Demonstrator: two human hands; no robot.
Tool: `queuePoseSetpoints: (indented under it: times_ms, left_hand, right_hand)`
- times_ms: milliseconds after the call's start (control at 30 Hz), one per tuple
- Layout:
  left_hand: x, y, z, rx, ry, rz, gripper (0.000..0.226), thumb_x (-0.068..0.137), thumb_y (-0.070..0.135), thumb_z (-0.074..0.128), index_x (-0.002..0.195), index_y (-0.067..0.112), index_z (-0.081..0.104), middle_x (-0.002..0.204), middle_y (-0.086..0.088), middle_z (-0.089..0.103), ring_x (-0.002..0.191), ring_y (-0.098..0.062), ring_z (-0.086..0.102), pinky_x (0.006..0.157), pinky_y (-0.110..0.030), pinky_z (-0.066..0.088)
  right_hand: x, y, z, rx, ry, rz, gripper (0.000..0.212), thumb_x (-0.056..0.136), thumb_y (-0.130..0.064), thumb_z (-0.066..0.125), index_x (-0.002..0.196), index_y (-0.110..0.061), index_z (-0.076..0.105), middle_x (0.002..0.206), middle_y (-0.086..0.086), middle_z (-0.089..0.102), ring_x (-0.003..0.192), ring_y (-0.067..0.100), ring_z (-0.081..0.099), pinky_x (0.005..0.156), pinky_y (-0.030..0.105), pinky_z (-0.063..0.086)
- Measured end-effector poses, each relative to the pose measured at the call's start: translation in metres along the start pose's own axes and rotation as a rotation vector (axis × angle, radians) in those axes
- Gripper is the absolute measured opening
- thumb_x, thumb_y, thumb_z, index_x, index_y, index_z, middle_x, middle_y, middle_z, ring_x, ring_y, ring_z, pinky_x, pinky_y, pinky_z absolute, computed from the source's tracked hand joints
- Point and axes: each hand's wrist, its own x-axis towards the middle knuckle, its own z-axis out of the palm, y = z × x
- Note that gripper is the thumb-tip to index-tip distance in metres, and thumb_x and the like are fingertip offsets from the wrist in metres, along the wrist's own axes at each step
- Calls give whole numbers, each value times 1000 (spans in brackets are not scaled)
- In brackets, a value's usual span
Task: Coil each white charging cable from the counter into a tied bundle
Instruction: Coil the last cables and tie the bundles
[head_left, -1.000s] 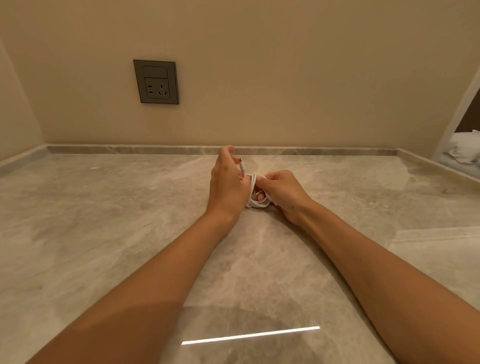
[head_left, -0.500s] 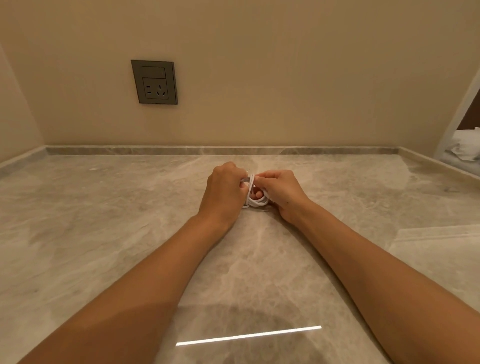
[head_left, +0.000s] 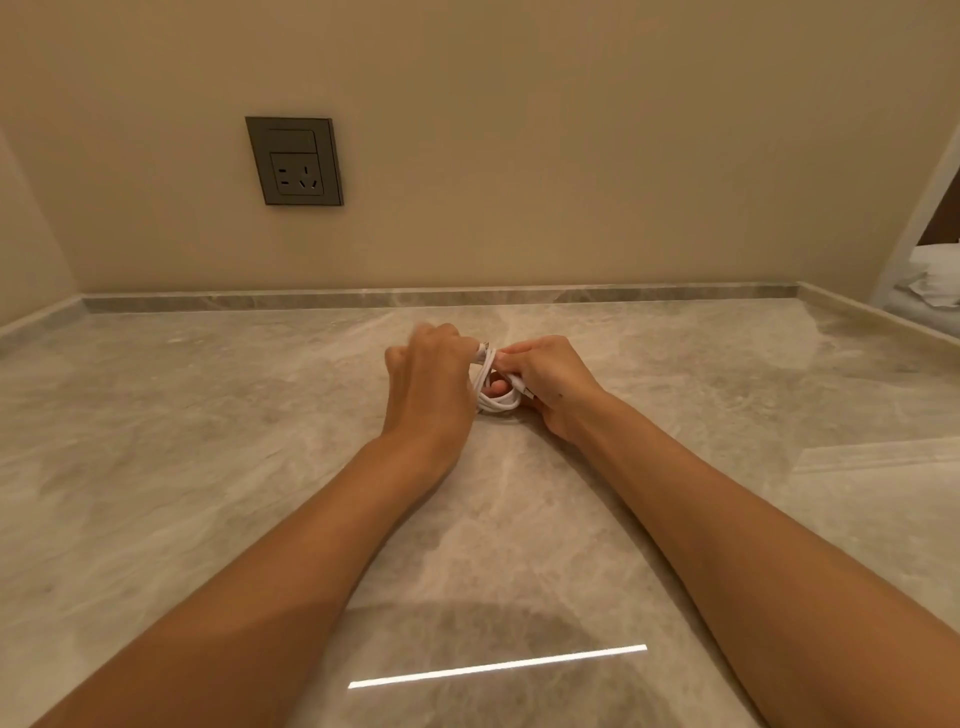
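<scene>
Grey marble counter, beige wall, 1 socket. Left hand and right hand both curl tight around the coiled white cable.

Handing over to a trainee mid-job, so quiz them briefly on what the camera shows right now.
1. The white cable is gripped by: A) one hand, B) both hands, C) neither hand.
2. Fill in: the wall socket sits above the counter, to the ____ of the hands.
3. True or false: the cable lies stretched straight across the counter.
Key: 1 B, left hand and right hand both grip it; 2 left; 3 false, it is looped.
</scene>
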Motion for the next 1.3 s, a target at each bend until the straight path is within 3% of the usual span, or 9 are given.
queuePoseSetpoints:
  times_ms: [100,300,400,533,800,933,1100,1233,1300]
  left_hand:
    - [0,-5,1,51,-21,18,27,91,-1,47,106,9,67,98,-7,60,100,-21,39,74,-26,23]
    - [10,-11,-2,111,-125,5,17,85,9,61,92,18,74,81,-3,56,77,-19,46,61,-29,30]
    - [11,-13,-5,62,-209,67,18,85,23,64,99,28,73,87,-6,63,83,-22,52,62,-29,31]
    - [17,-23,0,-168,-281,-29,26,90,2,52,105,10,71,105,-11,68,99,-22,58,72,-17,32]
    - [25,-32,7,-253,-402,-163,28,94,-1,39,94,7,66,100,-12,59,90,-20,50,74,-23,33]
    - [23,-34,10,-338,-428,-249,36,95,1,35,84,20,63,114,-20,57,106,-28,52,82,-25,36]
    - [16,-31,5,-577,-465,-326,43,91,-3,39,70,24,66,105,-22,63,94,-28,56,82,-32,43]
    - [15,-20,-1,-864,-438,-478,23,82,13,46,66,10,63,78,-10,63,73,-21,56,72,-30,44]
    - [15,-16,1,-852,-419,-533,22,66,31,52,63,11,61,86,-15,64,76,-23,55,72,-33,44]
  right_hand:
    - [2,0,0,-5,7,3,17,88,11,45,91,19,61,64,15,53,41,13,53,47,21,48]
    - [3,0,0,-12,-17,8,17,89,9,46,91,18,60,67,15,53,43,13,52,47,19,45]
    - [2,0,-1,-3,-29,10,17,88,9,47,93,17,61,64,14,52,32,7,49,39,15,43]
    - [3,-1,-2,-75,-13,18,16,87,5,51,77,7,63,59,11,54,31,6,49,37,16,42]
    - [6,2,3,-153,56,24,17,85,-6,60,96,4,69,72,10,63,57,16,57,59,26,48]
    - [6,2,5,-171,67,12,19,84,-6,60,98,5,69,73,10,63,59,17,57,59,27,46]
    - [4,3,3,-148,55,-27,21,85,1,57,100,14,64,70,12,58,58,17,53,57,27,42]
    - [3,5,7,-183,86,-81,13,86,0,57,81,5,68,74,15,63,69,23,59,78,40,51]
    - [3,7,7,-228,94,-119,19,86,-3,58,70,-6,68,73,13,65,74,26,62,83,42,52]
